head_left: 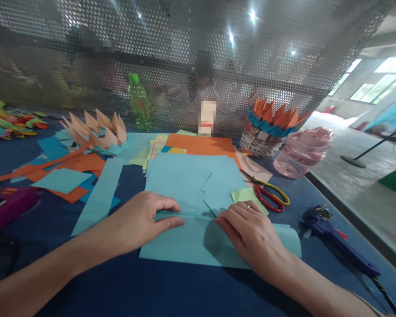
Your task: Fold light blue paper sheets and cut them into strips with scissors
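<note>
Pale blue paper sheet (188, 246) has one edge turned over so far, left hand (145, 220) and right hand (252, 235) lying half-open, pressing along the crease without gripping, on the dark blue bench (102, 281).

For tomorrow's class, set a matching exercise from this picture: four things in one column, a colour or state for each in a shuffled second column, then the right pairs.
Things
1. Scissors
2. Plastic bottle
3. Right hand
4. Glue gun

Details
A. Wears a ring and rests on light blue paper
B. Dark blue body with a cord
C. Red and yellow handles
D. Green cap, standing upright

Right pairs: 1-C, 2-D, 3-A, 4-B
</note>
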Demonstrator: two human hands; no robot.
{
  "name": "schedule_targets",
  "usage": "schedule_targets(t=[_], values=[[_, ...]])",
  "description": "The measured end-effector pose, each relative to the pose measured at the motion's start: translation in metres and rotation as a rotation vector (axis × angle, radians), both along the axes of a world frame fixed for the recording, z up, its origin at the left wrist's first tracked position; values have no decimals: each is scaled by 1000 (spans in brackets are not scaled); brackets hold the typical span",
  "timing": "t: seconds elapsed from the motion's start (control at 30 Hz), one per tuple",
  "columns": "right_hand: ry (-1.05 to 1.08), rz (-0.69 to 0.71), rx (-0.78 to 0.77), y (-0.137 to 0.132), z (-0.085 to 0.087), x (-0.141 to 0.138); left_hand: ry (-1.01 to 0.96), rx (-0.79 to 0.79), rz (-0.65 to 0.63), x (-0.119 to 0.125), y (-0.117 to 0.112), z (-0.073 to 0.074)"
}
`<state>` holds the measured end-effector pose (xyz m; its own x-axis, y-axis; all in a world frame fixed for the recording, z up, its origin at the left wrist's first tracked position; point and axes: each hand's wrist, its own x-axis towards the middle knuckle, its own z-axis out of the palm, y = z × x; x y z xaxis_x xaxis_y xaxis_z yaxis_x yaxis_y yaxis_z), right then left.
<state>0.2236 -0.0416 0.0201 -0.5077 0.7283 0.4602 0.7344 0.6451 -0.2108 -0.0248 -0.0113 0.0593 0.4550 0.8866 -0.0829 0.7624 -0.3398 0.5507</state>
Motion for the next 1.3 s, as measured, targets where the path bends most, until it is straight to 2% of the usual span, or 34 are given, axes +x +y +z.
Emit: schedule_targets(t=[0.3, 0.53, 0.7, 1.07, 1.3], values=[[-15, 11, 7, -1, 1, -2, -10, 9, -111, 4, -1, -7], [-16, 12, 3, 0, -1, -1, -70, -200, -41, 5, 0, 0], [1, 19, 4, -1, 0, -1, -124, -322, -18, 4, 5, -3], [4, 20, 5, 0, 1, 2, -60, -348, -7, -4, 9, -2], [-8, -1, 33, 2, 2, 5, -40, -397, 60, -14, 20, -1]])
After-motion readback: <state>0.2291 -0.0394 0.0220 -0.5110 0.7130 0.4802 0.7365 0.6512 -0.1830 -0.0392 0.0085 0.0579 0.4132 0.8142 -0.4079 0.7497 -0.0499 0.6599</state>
